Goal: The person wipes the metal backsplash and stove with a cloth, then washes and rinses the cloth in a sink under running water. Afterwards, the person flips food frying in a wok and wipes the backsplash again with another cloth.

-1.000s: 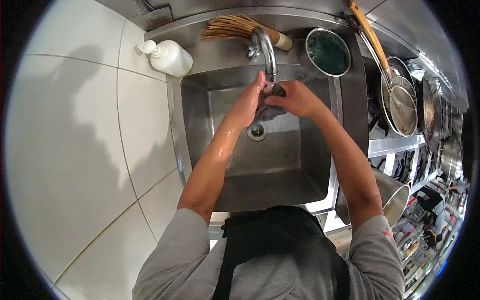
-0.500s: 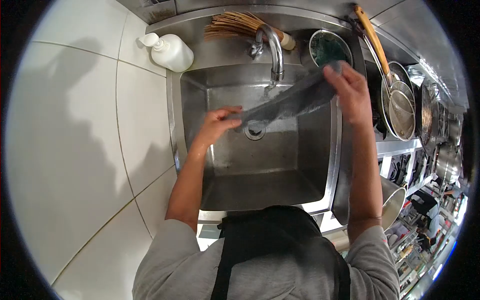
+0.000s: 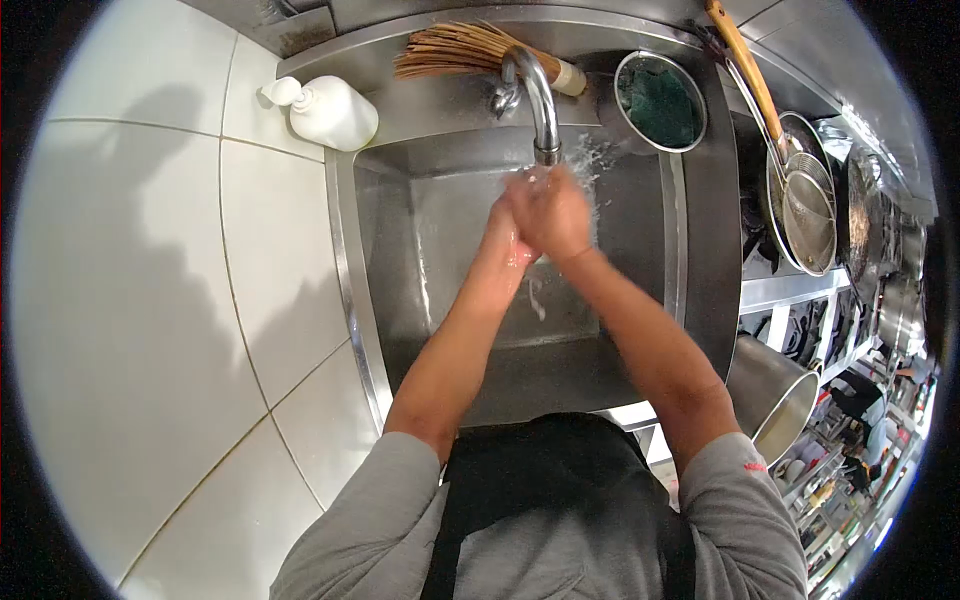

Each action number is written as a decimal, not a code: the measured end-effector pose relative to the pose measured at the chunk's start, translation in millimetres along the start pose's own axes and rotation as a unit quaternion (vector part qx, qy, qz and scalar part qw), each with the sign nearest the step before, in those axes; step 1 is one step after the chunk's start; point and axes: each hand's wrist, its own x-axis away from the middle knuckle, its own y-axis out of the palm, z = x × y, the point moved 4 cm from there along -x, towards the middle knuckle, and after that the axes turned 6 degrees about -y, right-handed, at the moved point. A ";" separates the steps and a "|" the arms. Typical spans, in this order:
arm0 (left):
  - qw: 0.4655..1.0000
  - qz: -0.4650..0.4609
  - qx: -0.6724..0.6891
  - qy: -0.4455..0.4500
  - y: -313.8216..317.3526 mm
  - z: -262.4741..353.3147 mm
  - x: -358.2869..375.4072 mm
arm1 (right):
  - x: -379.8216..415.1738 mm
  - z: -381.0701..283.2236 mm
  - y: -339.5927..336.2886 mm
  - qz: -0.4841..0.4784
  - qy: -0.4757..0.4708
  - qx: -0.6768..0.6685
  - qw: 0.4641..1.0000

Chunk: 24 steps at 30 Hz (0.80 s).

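Under the faucet [image 3: 535, 95] my left hand [image 3: 508, 222] and my right hand [image 3: 560, 215] are pressed together in running water. The right lies over part of the left. Motion blur and the overlap hide the fingers of both, and I cannot make out anything between them. Water splashes up just right of the spout and drips below the wrists. Both hands are above the stainless steel sink [image 3: 520, 385], near its back wall. The dark cloth seen earlier does not show.
A white pump bottle [image 3: 335, 113] stands at the back left corner. Behind the faucet lies a bamboo brush [image 3: 455, 50]. A metal container [image 3: 622, 110] with a green scouring pad [image 3: 660, 105] is at the back right. Strainers [image 3: 808, 215] and a steel pot [image 3: 775, 395] are farther right.
The hands were apart, stretching a dark cloth over the sink; now they are together beneath the spout. Water now runs from the faucet. The cloth has gone from sight.
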 end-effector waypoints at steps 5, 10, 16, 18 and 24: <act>0.942 -0.310 0.055 -0.117 -50.7 -1.9 -52.1 | 11.7 -46.0 -18.0 -0.065 -0.076 -0.096 0.990; 0.998 0.027 -0.059 -0.007 -25.3 -11.6 -17.2 | -1.7 9.3 -8.4 -0.042 0.061 -0.036 0.997; 0.964 -0.078 -0.253 -0.001 13.1 21.4 -15.4 | -27.2 47.2 -49.6 -0.122 0.118 -0.251 0.953; 0.959 -0.071 -0.273 0.025 35.2 30.8 7.9 | -27.9 43.1 -50.9 -0.252 0.110 -0.236 0.932; 0.794 -0.052 -0.561 0.228 6.1 50.1 35.7 | -45.0 18.6 -55.4 -0.356 0.066 -0.153 0.919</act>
